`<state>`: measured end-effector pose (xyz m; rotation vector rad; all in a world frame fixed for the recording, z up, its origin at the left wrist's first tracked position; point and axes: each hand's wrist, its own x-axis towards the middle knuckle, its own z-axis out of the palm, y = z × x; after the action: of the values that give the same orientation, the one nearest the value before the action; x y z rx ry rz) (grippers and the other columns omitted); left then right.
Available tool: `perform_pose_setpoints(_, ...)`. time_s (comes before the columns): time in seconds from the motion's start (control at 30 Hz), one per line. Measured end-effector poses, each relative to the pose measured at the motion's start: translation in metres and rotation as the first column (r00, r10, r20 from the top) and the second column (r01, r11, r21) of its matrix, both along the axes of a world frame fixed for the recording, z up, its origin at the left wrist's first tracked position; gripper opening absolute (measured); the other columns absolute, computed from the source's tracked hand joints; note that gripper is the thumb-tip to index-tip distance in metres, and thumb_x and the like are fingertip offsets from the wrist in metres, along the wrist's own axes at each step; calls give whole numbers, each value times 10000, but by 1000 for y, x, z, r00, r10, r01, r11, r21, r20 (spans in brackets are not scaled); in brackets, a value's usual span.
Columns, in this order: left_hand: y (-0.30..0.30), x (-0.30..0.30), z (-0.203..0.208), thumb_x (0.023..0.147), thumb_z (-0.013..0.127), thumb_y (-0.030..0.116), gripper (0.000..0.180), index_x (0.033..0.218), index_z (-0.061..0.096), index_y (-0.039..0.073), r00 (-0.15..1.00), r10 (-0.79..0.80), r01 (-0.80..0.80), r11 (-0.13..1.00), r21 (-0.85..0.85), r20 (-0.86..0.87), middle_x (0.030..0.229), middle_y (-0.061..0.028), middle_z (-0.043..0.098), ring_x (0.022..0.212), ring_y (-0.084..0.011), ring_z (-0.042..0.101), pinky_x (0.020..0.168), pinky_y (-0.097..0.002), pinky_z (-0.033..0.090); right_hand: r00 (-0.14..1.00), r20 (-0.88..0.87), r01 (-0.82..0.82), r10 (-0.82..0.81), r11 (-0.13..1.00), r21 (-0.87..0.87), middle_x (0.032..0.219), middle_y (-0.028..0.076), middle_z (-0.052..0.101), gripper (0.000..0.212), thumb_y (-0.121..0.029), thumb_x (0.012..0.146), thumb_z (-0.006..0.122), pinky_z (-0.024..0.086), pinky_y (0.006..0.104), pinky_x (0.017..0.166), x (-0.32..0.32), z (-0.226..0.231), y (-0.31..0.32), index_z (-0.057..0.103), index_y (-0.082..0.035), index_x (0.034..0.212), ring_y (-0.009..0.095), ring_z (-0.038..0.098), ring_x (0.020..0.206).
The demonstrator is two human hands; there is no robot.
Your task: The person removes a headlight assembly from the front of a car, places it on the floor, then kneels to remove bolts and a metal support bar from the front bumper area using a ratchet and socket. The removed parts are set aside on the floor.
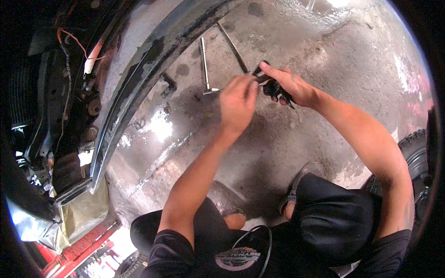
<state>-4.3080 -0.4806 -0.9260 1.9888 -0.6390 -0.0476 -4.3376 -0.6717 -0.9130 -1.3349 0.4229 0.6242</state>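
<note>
Daylight falls from the upper right, washing the concrete floor (324,55) pale, with blown-out glare at the top edge and on a wet patch near the curved fender (139,88). The engine bay (51,92) at left sits in deep shadow. Fisheye bending curves straight edges; corners go black; the picture is slightly soft throughout

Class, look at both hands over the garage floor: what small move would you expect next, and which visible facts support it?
Probably a small twist or press with the left hand, judging by how its fingertips pinch at the small black part that the right hand grips. Both hands meet on it above the concrete floor, while the metal socket wrench lies untouched.
</note>
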Motion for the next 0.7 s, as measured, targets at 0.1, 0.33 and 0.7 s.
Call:
perform_pose_setpoints(0.1, -16, -5, 3, 890, 682, 120, 185, 1000, 688, -29, 962, -224, 226, 974, 1, 158, 965, -191, 689, 879, -342, 670, 804, -395, 528, 998, 59, 34, -36, 999, 39, 673, 23, 580, 491, -500, 932, 558, 419, 266, 480, 4, -30, -3, 667, -34, 820, 111, 542, 560)
perform_pose_setpoints(0.33, -20, 55, -18, 890, 670, 175, 202, 938, 695, -19, 971, 163, -127, 972, 197, -176, 844, -152, 707, 768, -259, 681, 722, -362, 520, 997, 81, 19, -17, 999, -28, 721, 50, 585, 270, -255, 897, 599, 385, 262, 431, -9, -27, -25, 637, 12, 886, 104, 519, 553)
perform_pose_setpoints(0.7, -9, 176, -80, 863, 662, 136, 318, 1154, 667, 10, 907, -35, -223, 805, 550, 419, 1145, -217, 616, 1051, -386, 612, 915, -456, 485, 954, 224, -182, 202, 978, -104, 758, 73, 591, 201, -243, 867, 630, 438, 288, 502, -19, -69, -39, 641, -43, 879, 139, 552, 601)
